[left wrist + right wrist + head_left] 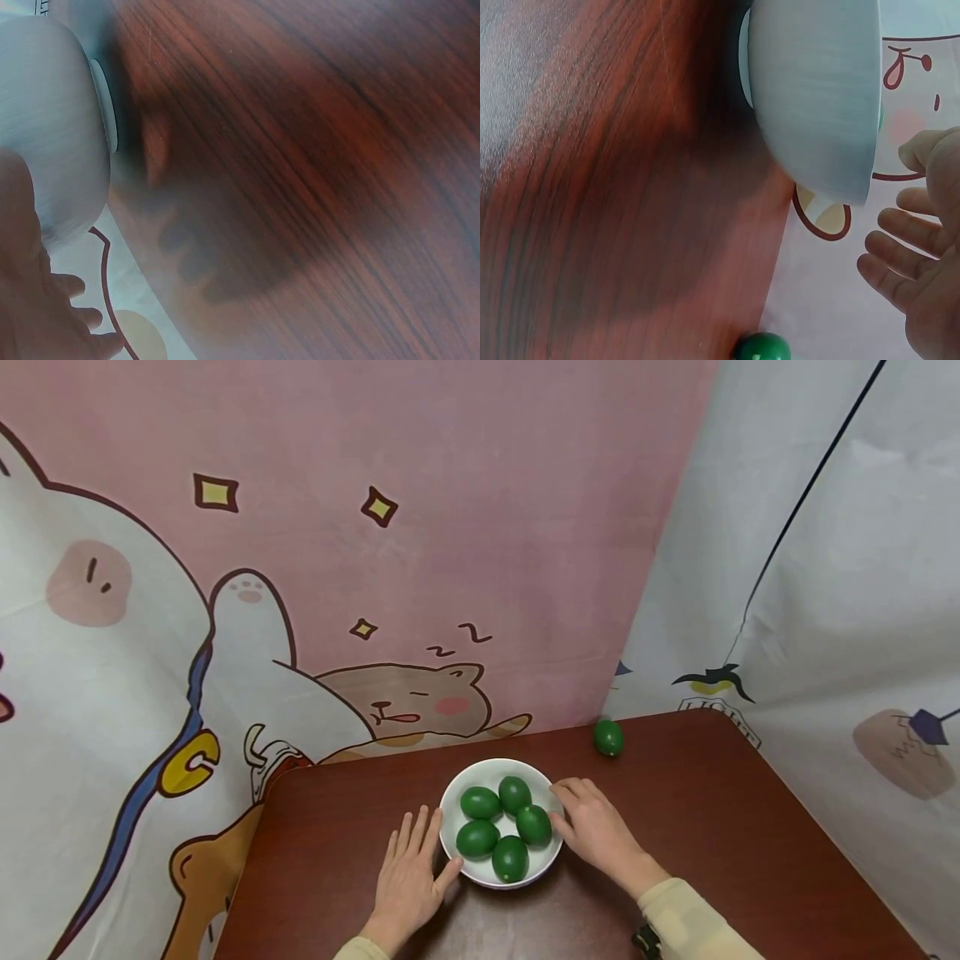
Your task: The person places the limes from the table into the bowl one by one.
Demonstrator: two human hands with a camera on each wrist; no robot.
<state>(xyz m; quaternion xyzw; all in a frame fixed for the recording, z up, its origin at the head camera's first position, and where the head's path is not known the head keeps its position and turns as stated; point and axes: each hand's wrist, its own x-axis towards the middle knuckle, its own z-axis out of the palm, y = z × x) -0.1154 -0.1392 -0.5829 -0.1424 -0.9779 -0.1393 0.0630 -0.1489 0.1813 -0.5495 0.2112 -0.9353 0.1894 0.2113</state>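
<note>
A white bowl (502, 877) stands on the brown table and holds several smooth green limes (511, 858). My left hand (408, 877) is at the bowl's left side, fingers extended and thumb out toward its rim. Up close in the left wrist view, that hand (34, 262) overlaps the bowl's outer wall (52, 112). On the other side, my right hand (596, 827) has its fingertips near the right rim. Within the right wrist view, the right hand (930, 232) shows spread, loosely bent fingers beside the bowl (817, 97), with nothing in them.
One more lime (608, 737) lies outside the bowl near the back edge of the wooden table (712, 810). Right behind the table hangs a printed cloth (510, 568) with cartoon animals. Another light cloth (840, 610) runs along the right side.
</note>
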